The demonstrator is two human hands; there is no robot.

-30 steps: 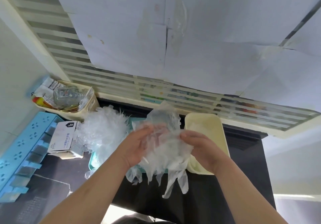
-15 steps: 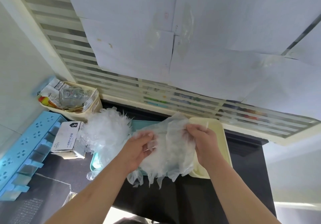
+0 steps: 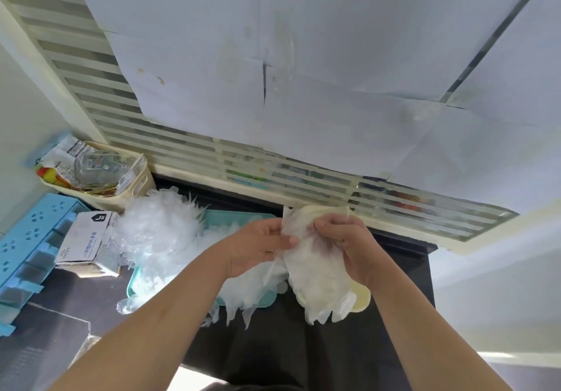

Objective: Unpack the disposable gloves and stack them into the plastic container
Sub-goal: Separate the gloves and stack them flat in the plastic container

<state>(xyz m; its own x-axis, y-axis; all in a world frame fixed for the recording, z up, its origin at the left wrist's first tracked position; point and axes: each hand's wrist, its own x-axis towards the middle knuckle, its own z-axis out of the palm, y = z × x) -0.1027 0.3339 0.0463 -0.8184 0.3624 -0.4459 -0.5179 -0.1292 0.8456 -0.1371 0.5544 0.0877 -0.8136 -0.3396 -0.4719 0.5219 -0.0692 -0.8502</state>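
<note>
A wad of clear disposable gloves (image 3: 318,278) hangs over the cream plastic container (image 3: 361,301), which it mostly hides. My left hand (image 3: 258,245) pinches the wad's upper left edge. My right hand (image 3: 349,239) grips its top right, fingers curled into the plastic. The glove fingers dangle past the container's near end. A big loose heap of gloves (image 3: 161,233) lies to the left, spilling over a teal tray (image 3: 133,284). More gloves (image 3: 243,293) lie on the tray under my left wrist.
A white glove box (image 3: 85,242) lies left of the heap. Behind it stands a cream bin (image 3: 133,184) full of wrappers. A blue perforated rack (image 3: 27,239) runs along the left edge. The black counter ends at a slatted wall behind and at a drop on the right.
Both hands have carried the glove wad to the right, from above the teal tray to over the cream container. The wad now hangs lower and narrower.
</note>
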